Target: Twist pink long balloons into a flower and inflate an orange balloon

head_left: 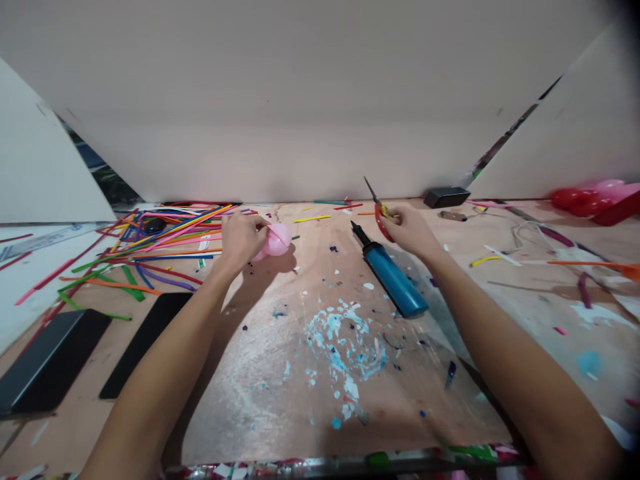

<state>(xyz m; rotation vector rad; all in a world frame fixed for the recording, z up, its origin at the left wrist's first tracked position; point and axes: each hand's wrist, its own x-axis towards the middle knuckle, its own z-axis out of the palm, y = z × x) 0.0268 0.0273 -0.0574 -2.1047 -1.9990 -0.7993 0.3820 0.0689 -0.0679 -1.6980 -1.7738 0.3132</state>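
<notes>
My left hand point(243, 237) is closed on a small inflated pink balloon point(278, 240), its fingers pinching the upper side. The balloon hangs just above the wooden table and casts a shadow on it. In my right hand point(407, 230) is a pair of scissors point(383, 217) with red and yellow handles, the blades pointing up and away to the left. Below that hand a blue balloon pump point(395, 277) lies on the table, its black nozzle pointing to the far side.
Many uninflated modelling balloons point(165, 243) in mixed colours lie at the left. Two black boxes point(55, 360) sit at the near left, another black block point(447, 196) at the back right. Red and pink inflated balloons point(590, 199) rest far right. A pale panel point(300, 100) stands behind the table.
</notes>
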